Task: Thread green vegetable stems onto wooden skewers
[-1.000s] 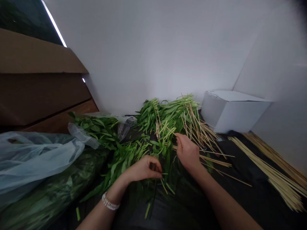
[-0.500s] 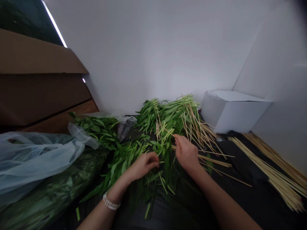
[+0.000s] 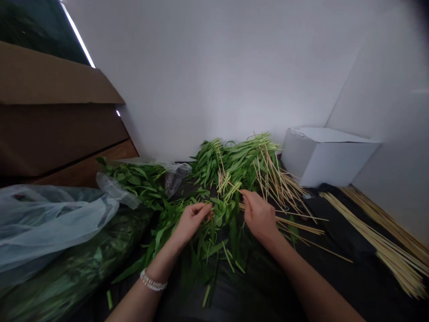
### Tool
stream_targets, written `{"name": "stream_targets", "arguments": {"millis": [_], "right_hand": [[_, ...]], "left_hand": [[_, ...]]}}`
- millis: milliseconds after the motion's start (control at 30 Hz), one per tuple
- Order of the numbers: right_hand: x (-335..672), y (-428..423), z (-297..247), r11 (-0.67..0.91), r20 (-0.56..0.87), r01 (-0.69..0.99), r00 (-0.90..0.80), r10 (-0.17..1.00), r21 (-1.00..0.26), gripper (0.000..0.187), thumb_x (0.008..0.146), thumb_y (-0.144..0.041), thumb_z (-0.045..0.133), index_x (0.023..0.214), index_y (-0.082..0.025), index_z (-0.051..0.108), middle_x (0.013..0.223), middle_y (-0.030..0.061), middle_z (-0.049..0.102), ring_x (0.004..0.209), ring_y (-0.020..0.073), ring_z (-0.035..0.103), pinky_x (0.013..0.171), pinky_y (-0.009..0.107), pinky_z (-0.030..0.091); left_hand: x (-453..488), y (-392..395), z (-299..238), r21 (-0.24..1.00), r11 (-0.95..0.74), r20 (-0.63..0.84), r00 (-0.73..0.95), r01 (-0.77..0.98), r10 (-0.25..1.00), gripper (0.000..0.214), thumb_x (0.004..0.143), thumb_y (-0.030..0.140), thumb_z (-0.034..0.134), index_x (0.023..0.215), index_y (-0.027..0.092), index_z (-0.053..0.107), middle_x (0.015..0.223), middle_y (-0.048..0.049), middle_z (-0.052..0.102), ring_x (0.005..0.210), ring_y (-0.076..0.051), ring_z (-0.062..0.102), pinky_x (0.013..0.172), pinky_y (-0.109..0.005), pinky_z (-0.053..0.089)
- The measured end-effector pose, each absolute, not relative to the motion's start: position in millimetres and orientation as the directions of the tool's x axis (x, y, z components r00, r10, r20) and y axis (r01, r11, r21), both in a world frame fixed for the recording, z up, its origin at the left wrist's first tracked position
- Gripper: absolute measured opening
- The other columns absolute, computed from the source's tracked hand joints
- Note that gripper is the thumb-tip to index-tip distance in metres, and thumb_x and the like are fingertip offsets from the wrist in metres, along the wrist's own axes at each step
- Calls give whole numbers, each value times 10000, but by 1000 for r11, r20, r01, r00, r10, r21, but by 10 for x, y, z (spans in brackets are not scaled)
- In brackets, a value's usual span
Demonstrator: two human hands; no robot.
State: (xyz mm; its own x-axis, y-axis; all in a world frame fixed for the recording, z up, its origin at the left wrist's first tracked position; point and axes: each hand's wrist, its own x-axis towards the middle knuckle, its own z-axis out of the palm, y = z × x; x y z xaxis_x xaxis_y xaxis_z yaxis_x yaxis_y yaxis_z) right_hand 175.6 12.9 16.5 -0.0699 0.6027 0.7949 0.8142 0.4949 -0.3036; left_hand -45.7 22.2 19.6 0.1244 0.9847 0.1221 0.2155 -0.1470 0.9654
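My right hand [image 3: 259, 213] is closed in a pinch on a thin bamboo skewer [image 3: 240, 192]. Several pale green stems of a leafy green [image 3: 233, 190], which looks like water spinach, are threaded on the skewer's far end, their leaves hanging down. To the left, my left hand [image 3: 194, 221] has thumb and fingers pinched over the loose leafy greens [image 3: 167, 219]; it seems to grip a green stem, mostly hidden by the fingers. Behind both hands lie skewered bundles of greens [image 3: 248, 156], with bare skewer ends [image 3: 284, 183] fanning out to the right.
Long bundled bamboo skewers [image 3: 378, 241] lie at the right, near a white box [image 3: 331, 154]. At the left are a clear plastic bag [image 3: 56, 219] of greens and a cardboard box [image 3: 56, 129]. Cut stem pieces [image 3: 206, 296] lie on the dark surface in front. A white wall rises behind.
My left hand has moved up and slightly left, away from the dangling leaves near the skewer. My right hand has shifted slightly left, still pinching the skewer.
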Motion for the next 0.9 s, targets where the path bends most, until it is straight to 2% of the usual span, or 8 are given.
{"name": "stream_targets", "arguments": {"millis": [67, 133, 233, 300, 433, 500, 600, 900], "right_hand": [[1751, 126, 165, 518, 795, 797, -80, 601, -312, 285, 952, -163, 379, 1125, -159, 606, 958, 82, 696, 868, 189, 666, 757, 277, 486], [1746, 121, 167, 551, 794, 770, -98, 601, -321, 285, 955, -168, 372, 1125, -160, 601, 967, 84, 695, 883, 189, 664, 761, 280, 490], [1734, 109, 169, 601, 784, 732, -150, 602, -322, 279, 950, -161, 369, 1113, -161, 595, 966, 82, 693, 880, 187, 662, 768, 285, 494], [1722, 98, 169, 626, 770, 713, -194, 608, -315, 270, 945, -156, 375, 1099, -162, 597, 963, 80, 691, 880, 185, 661, 780, 285, 494], [1691, 75, 156, 649, 721, 705, -287, 630, -287, 265, 944, -150, 383, 1094, -163, 600, 956, 79, 686, 882, 180, 657, 798, 278, 488], [1673, 66, 141, 649, 697, 712, -321, 641, -268, 269, 939, -144, 385, 1098, -162, 601, 948, 79, 684, 875, 178, 654, 796, 274, 484], [1646, 59, 115, 638, 665, 730, -352, 658, -245, 274, 928, -131, 386, 1086, -165, 607, 936, 76, 682, 862, 177, 649, 784, 272, 480], [1612, 50, 93, 623, 624, 751, -384, 681, -219, 276, 914, -123, 406, 1085, -171, 618, 973, 82, 681, 905, 184, 642, 805, 277, 478]], "left_hand": [[-480, 243, 196, 986, -99, 94, 41, 137, 995, 377, 744, 506, 684, 660, 140, 713, 581, -4, 619, 524, -90, 468, 527, -208, 341], [-496, 259, 211, 999, -28, 27, -20, -36, 999, 372, 690, 509, 735, 766, 145, 738, 643, -9, 651, 538, -80, 485, 532, -196, 362], [-506, 263, 256, 958, 46, -47, 2, -283, 999, 388, 600, 409, 833, 870, 146, 742, 823, -47, 705, 661, -93, 574, 655, -206, 455], [-510, 258, 282, 932, 53, -47, 23, -357, 999, 379, 552, 319, 874, 854, 136, 735, 899, -63, 714, 730, -100, 605, 722, -210, 477], [-517, 252, 294, 936, 43, -53, -17, -350, 998, 443, 553, 290, 880, 934, 157, 698, 840, -57, 736, 659, -82, 605, 622, -171, 457], [-516, 250, 298, 939, 40, -56, -39, -342, 998, 418, 557, 297, 878, 902, 167, 679, 823, -53, 745, 636, -82, 607, 596, -168, 448], [-503, 238, 320, 925, 45, -61, -30, -377, 998, 366, 537, 303, 884, 803, 153, 682, 799, -40, 742, 703, -99, 638, 652, -179, 467], [-480, 219, 332, 916, 80, -86, 3, -393, 996, 386, 538, 327, 883, 855, 147, 754, 788, -36, 739, 738, -110, 642, 746, -219, 482]]}}
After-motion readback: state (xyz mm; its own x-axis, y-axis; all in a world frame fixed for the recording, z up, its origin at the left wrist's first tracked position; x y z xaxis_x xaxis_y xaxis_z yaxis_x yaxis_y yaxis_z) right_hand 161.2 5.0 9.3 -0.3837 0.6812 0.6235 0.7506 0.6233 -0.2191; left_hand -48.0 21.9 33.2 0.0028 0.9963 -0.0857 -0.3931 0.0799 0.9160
